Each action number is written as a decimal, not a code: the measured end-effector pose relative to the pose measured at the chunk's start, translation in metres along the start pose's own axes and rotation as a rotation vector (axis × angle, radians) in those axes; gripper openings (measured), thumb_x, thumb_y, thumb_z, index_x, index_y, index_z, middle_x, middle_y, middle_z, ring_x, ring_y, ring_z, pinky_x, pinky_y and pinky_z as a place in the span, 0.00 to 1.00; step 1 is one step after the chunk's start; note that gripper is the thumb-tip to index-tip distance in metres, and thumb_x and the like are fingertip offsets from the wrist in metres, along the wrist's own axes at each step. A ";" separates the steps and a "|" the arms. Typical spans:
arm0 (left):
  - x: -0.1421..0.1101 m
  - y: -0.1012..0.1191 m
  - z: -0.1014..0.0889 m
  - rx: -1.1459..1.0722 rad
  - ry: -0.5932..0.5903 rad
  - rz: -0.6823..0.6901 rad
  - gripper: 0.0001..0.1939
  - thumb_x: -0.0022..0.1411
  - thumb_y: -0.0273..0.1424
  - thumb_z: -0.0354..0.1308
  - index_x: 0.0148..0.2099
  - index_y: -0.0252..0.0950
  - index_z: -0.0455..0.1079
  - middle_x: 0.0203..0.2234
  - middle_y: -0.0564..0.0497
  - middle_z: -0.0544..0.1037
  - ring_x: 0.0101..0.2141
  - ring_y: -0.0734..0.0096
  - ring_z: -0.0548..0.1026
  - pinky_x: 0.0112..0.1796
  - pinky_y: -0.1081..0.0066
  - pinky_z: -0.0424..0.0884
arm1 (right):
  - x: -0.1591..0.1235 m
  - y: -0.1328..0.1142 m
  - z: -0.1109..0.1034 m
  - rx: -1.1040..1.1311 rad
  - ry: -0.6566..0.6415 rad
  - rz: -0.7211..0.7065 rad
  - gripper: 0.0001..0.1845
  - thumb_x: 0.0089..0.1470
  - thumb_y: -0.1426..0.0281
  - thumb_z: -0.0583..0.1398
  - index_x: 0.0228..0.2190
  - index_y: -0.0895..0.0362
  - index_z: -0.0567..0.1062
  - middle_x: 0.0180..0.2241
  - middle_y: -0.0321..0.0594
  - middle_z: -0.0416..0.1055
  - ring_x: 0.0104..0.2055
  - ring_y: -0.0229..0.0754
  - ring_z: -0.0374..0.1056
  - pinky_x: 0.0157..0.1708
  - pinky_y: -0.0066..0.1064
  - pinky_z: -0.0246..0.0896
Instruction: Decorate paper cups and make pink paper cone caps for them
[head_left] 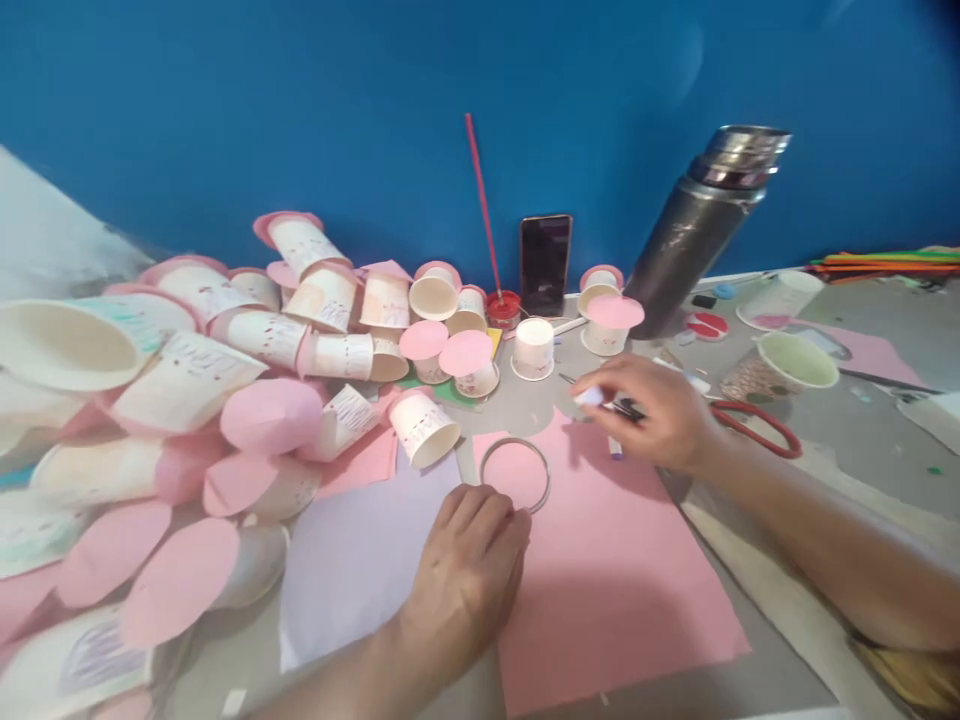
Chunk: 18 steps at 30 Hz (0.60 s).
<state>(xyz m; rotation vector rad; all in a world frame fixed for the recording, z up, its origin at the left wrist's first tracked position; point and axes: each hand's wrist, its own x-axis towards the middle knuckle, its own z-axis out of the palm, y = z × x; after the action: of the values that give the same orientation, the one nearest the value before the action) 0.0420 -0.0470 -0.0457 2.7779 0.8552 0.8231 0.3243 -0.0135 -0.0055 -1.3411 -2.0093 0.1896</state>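
A thin metal ring point(549, 478) lies on a sheet of pink paper point(615, 590). The curled fingers of my left hand point(469, 565) close over its near edge; the exact grip is partly hidden. Above the paper's far edge, my right hand point(664, 412) pinches a small white object point(589, 396), whose full shape does not show. Just under those fingers is a short white piece with a purple band point(616, 449). Something dark and thin point(628, 408) shows behind the fingers.
Many paper cups with pink discs point(270, 415) crowd the left side beside a lilac sheet point(352, 550). Along the blue wall stand a phone point(545, 265), a red pot point(503, 310) and a dark flask point(694, 235). Red-handled scissors point(757, 428) and a cup point(780, 368) lie right.
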 end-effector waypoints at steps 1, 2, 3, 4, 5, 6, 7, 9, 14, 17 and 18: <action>-0.001 0.000 0.001 0.008 -0.003 0.005 0.11 0.65 0.16 0.55 0.41 0.36 0.72 0.31 0.49 0.74 0.35 0.62 0.72 0.39 0.61 0.70 | 0.000 -0.005 -0.003 0.108 0.069 0.130 0.05 0.62 0.67 0.63 0.40 0.52 0.78 0.37 0.42 0.80 0.36 0.47 0.75 0.40 0.39 0.72; -0.003 0.000 0.002 0.016 -0.015 0.008 0.10 0.64 0.16 0.55 0.40 0.35 0.72 0.31 0.49 0.74 0.35 0.62 0.71 0.40 0.61 0.70 | 0.000 -0.009 -0.006 0.251 0.103 0.230 0.06 0.61 0.66 0.64 0.41 0.51 0.78 0.36 0.41 0.80 0.35 0.46 0.76 0.37 0.38 0.73; -0.004 0.000 0.002 0.023 -0.037 0.009 0.10 0.64 0.15 0.55 0.38 0.35 0.70 0.31 0.49 0.73 0.34 0.63 0.70 0.40 0.61 0.70 | 0.001 -0.012 -0.008 0.384 0.099 0.308 0.08 0.60 0.65 0.66 0.41 0.50 0.77 0.34 0.39 0.79 0.31 0.45 0.75 0.32 0.37 0.72; -0.004 0.000 0.002 0.031 -0.064 0.010 0.10 0.64 0.16 0.55 0.36 0.36 0.69 0.30 0.49 0.72 0.34 0.63 0.69 0.41 0.61 0.70 | 0.003 -0.014 -0.010 0.492 0.075 0.374 0.08 0.59 0.64 0.66 0.40 0.50 0.76 0.31 0.38 0.78 0.28 0.44 0.73 0.28 0.35 0.71; -0.004 0.001 0.000 0.043 -0.094 0.009 0.10 0.64 0.16 0.55 0.35 0.36 0.68 0.30 0.50 0.72 0.33 0.64 0.68 0.43 0.60 0.70 | 0.006 -0.016 -0.011 0.574 0.039 0.416 0.07 0.58 0.63 0.67 0.38 0.50 0.76 0.30 0.37 0.76 0.27 0.43 0.72 0.25 0.34 0.69; -0.004 0.002 -0.001 0.059 -0.123 0.007 0.10 0.64 0.17 0.55 0.35 0.36 0.68 0.31 0.50 0.72 0.33 0.64 0.67 0.45 0.60 0.70 | 0.010 -0.017 -0.011 0.626 -0.005 0.440 0.07 0.58 0.63 0.67 0.36 0.50 0.75 0.28 0.36 0.75 0.26 0.43 0.71 0.24 0.34 0.67; -0.004 0.004 -0.004 0.078 -0.146 0.006 0.09 0.65 0.17 0.54 0.35 0.36 0.68 0.32 0.50 0.72 0.34 0.64 0.67 0.47 0.58 0.70 | 0.016 -0.019 -0.009 0.653 -0.044 0.448 0.07 0.58 0.62 0.67 0.35 0.50 0.75 0.26 0.35 0.73 0.26 0.42 0.70 0.24 0.34 0.66; -0.004 0.007 -0.007 0.119 -0.170 0.009 0.08 0.67 0.19 0.54 0.37 0.36 0.69 0.33 0.49 0.74 0.35 0.62 0.68 0.51 0.56 0.69 | 0.028 -0.025 -0.003 0.659 -0.112 0.434 0.07 0.59 0.62 0.66 0.34 0.51 0.76 0.24 0.34 0.69 0.25 0.41 0.67 0.24 0.33 0.63; -0.006 0.013 -0.006 0.187 -0.188 0.045 0.04 0.67 0.21 0.56 0.42 0.32 0.71 0.36 0.46 0.75 0.38 0.58 0.71 0.52 0.54 0.67 | 0.052 -0.048 0.029 0.462 -0.174 0.331 0.12 0.63 0.57 0.63 0.33 0.53 0.76 0.24 0.34 0.70 0.24 0.39 0.64 0.24 0.31 0.60; -0.008 0.015 -0.003 0.186 -0.219 0.047 0.02 0.68 0.23 0.58 0.41 0.32 0.71 0.36 0.46 0.74 0.38 0.57 0.71 0.42 0.57 0.68 | 0.057 -0.058 0.046 0.323 -0.227 0.209 0.13 0.65 0.58 0.61 0.34 0.53 0.75 0.24 0.33 0.71 0.25 0.38 0.65 0.28 0.30 0.62; -0.008 0.015 -0.002 0.175 -0.227 0.046 0.02 0.68 0.23 0.58 0.40 0.33 0.70 0.35 0.46 0.74 0.37 0.57 0.70 0.39 0.58 0.67 | 0.058 -0.061 0.049 0.285 -0.250 0.176 0.12 0.65 0.59 0.60 0.34 0.53 0.75 0.24 0.32 0.71 0.25 0.38 0.65 0.28 0.30 0.62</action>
<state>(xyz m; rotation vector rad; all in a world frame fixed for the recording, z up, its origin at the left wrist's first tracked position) 0.0425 -0.0642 -0.0437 2.9767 0.8630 0.4452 0.2353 0.0214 0.0143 -1.3603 -1.9696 0.7285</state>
